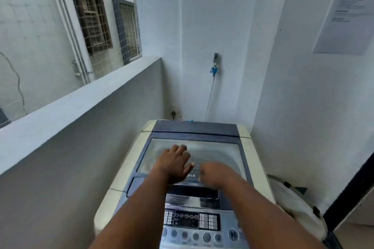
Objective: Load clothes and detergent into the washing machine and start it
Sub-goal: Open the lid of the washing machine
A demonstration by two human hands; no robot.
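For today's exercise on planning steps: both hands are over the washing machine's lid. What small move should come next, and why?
Probably lift the lid: it lies flat and shut, so nothing can go in. The left hand rests spread on it; the right hand, blurred, is near its front edge. No clothes or detergent show.

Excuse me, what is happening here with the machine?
A person stands at a top-loading washing machine in a narrow corner beside a low wall. Both bare hands are over its closed glass lid: the left hand lies flat with spread fingers, the right hand is blurred near the lid's front edge. Neither hand holds anything. The control panel with its buttons is nearer the person, untouched. No clothes or detergent can be made out.
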